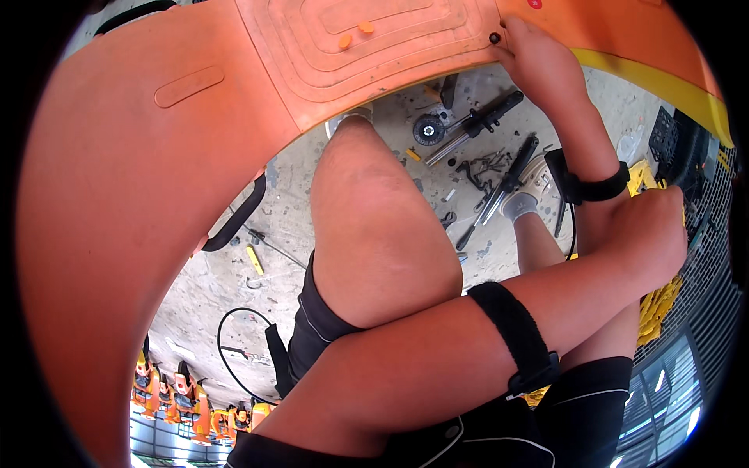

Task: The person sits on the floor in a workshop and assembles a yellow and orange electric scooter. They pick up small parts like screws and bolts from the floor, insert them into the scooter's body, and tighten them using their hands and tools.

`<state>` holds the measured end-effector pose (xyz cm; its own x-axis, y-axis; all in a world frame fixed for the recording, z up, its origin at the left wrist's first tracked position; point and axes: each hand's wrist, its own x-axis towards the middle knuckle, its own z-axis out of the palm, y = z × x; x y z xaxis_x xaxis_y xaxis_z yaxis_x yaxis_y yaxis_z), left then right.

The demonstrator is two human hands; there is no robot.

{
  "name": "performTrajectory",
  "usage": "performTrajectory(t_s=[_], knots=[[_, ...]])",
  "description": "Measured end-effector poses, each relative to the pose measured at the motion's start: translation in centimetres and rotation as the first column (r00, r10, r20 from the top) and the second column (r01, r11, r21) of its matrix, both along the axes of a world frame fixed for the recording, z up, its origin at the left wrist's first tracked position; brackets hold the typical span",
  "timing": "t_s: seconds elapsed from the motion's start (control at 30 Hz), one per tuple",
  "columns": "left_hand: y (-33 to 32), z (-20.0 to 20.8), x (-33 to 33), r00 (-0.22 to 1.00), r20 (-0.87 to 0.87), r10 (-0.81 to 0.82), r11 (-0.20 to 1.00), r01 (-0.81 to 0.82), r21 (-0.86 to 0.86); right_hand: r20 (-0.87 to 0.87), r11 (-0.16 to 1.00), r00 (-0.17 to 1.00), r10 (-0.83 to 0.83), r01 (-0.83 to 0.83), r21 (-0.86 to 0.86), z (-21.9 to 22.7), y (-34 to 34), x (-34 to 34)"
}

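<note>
A large orange moulded plastic body panel (281, 54) arches over my legs, with raised ring-shaped ridges on its middle part. At its right side my right hand (546, 66) is closed, thumb and forefinger at a small black round fastener (495, 37) on the panel. Two small orange plugs, a left one (346, 42) and a right one (365, 27), lie on the ridged area. My left arm crosses my lap to the right. Beside my right forearm, my left hand (655, 226) is curled into a fist; its fingertips, and anything in them, are hidden.
On the concrete floor lie a shock-absorber-like rod (476, 129), a black wheel (428, 130), several loose tools (484, 168) and a yellow-handled tool (254, 260). A black handle (238, 214) juts below the panel. Yellow parts (659, 312) and a black crate (663, 132) stand right.
</note>
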<state>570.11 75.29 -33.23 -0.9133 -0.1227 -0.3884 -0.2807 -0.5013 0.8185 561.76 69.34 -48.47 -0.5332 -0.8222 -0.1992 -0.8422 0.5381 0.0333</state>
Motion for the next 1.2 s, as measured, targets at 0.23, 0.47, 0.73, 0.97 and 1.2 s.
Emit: performTrajectory(t_s=[0.23,0.47,0.73,0.97,1.2], knots=[[-0.7,0.0,0.2,1.0,0.017,-0.02,1.0,0.02,0.009,0.034,0.993,0.999,0.014,-0.01,-0.115,-1.7,-0.1,-0.7],[-0.8,0.2,0.2,1.0,0.015,-0.006,1.0,0.006,-0.01,-0.005,0.999,0.999,0.051,-0.051,-0.002,-1.4,0.4,-1.3],[-1.1,-0.2,0.0,1.0,0.002,-0.012,0.997,0.012,-0.078,-0.126,0.989,0.991,0.04,-0.021,0.147,-2.4,-0.3,-0.4],[-1.3,0.4,0.0,0.998,0.024,-0.052,0.999,0.052,0.008,-0.109,0.993,0.992,-0.067,0.076,0.088,-1.7,0.2,-0.7],[-1.7,-0.6,0.1,0.999,0.025,-0.043,0.999,0.043,0.004,-0.109,0.99,0.984,0.142,-0.141,0.011,-2.6,0.0,-0.2]])
